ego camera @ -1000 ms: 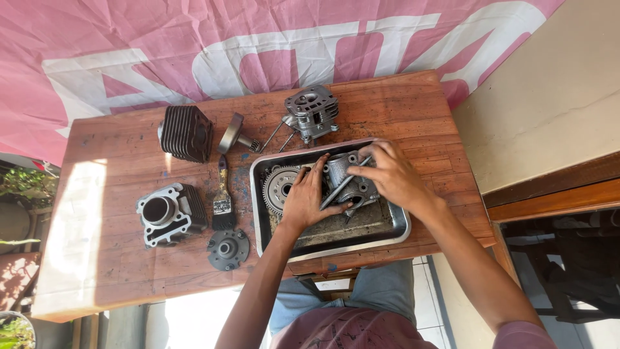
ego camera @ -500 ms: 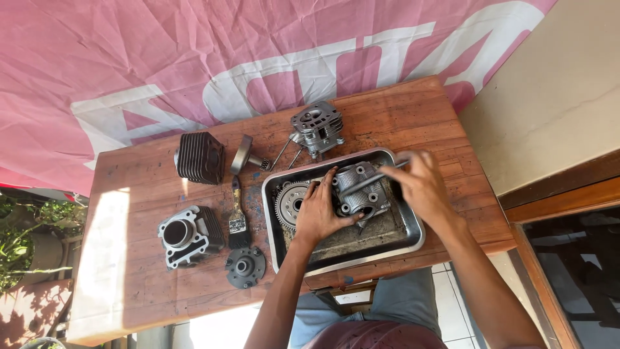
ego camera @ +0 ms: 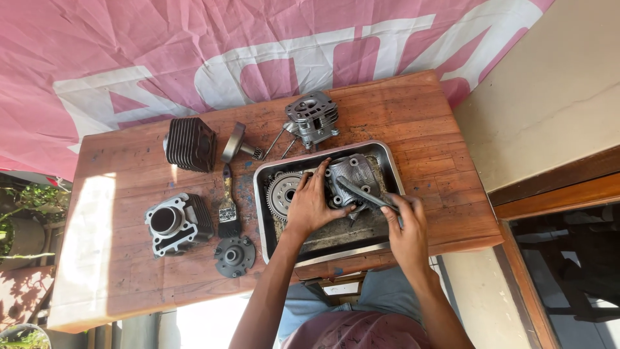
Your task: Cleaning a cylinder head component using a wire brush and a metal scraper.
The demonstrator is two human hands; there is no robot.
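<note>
A metal tray sits on the wooden table, holding a grey finned engine part and a round toothed gear. My left hand presses on the engine part's left side, fingers spread over it and the gear's edge. My right hand is shut on a dark brush whose far end lies against the engine part.
On the table left of the tray lie a paintbrush, a cylinder block, a round black cover, a black finned cylinder and a bell-shaped part. A cylinder head stands behind the tray. A pink banner hangs beyond.
My right hand left the engine part's far side, moved to the tray's near right and now grips the brush against it. The camera view shifted, so the table sits further right.
</note>
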